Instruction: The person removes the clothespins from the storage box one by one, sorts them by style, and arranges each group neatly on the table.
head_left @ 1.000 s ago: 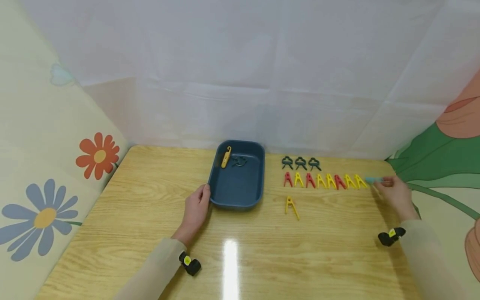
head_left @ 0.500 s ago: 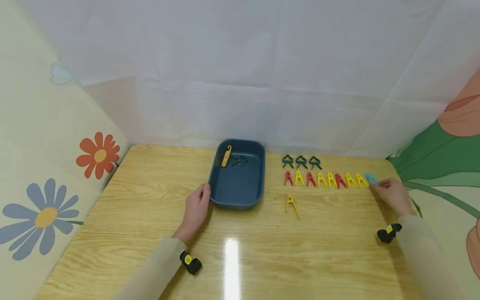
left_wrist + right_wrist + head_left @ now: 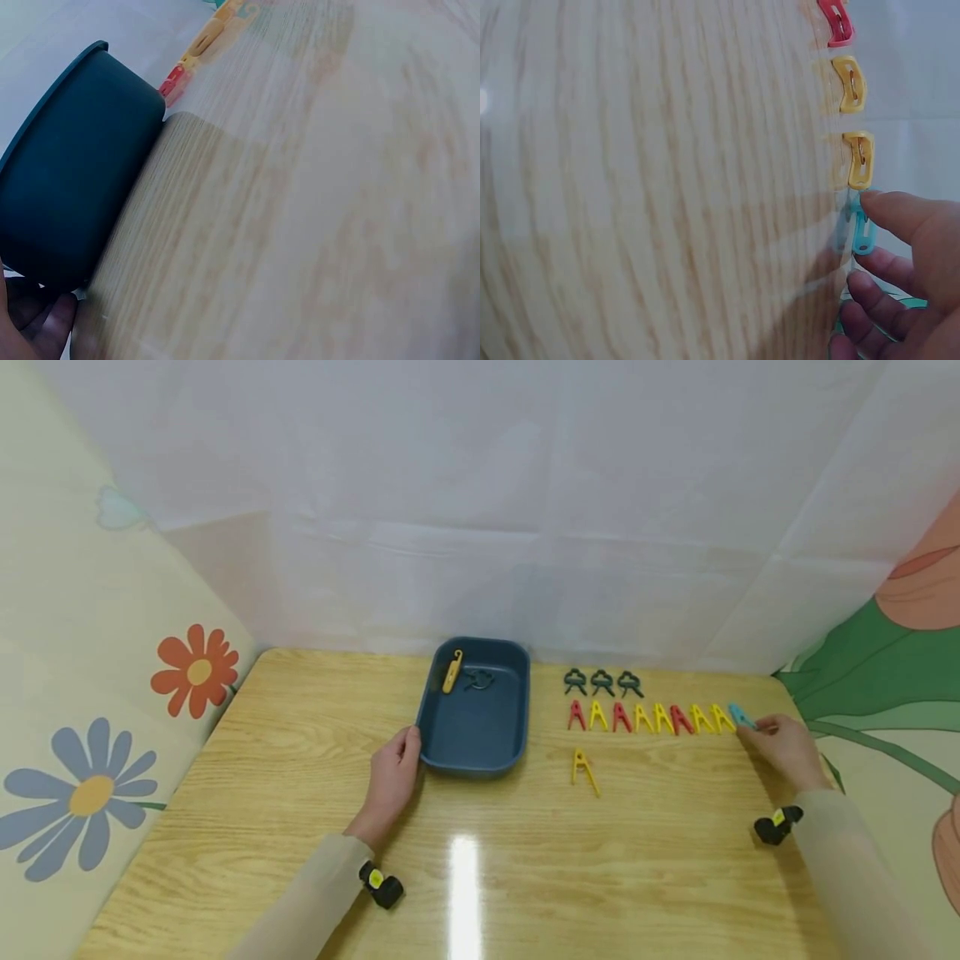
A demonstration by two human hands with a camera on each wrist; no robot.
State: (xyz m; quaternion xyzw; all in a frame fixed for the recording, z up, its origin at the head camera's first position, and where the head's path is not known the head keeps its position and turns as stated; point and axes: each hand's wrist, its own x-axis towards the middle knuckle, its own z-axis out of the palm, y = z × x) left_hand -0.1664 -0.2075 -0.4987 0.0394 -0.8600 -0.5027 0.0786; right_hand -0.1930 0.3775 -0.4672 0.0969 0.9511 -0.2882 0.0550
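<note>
My left hand (image 3: 393, 777) grips the near left corner of a dark blue plastic tub (image 3: 472, 735), thumb at its rim. Inside the tub lie a yellow hooked clip (image 3: 452, 672) and a dark green clip (image 3: 480, 679). At the right end of a row of red and yellow clothespins (image 3: 662, 718), my right hand (image 3: 787, 752) pinches a light blue clothespin (image 3: 741, 716) by its near end. In the right wrist view, thumb and index finger lie on either side of this blue clothespin (image 3: 865, 229), close beside a yellow one (image 3: 860, 161).
Behind the colored row stand three dark green clips (image 3: 602, 682) in a line. A single yellow clothespin (image 3: 583, 770) lies nearer, right of the tub. White sheeting (image 3: 450, 527) hangs along the table's back edge, and flower-patterned cloth (image 3: 885, 693) borders the right side.
The light blue clothespin has turned from lying sideways to slanting like its neighbours, and has shifted slightly left with my right hand. My left hand stays on the tub.
</note>
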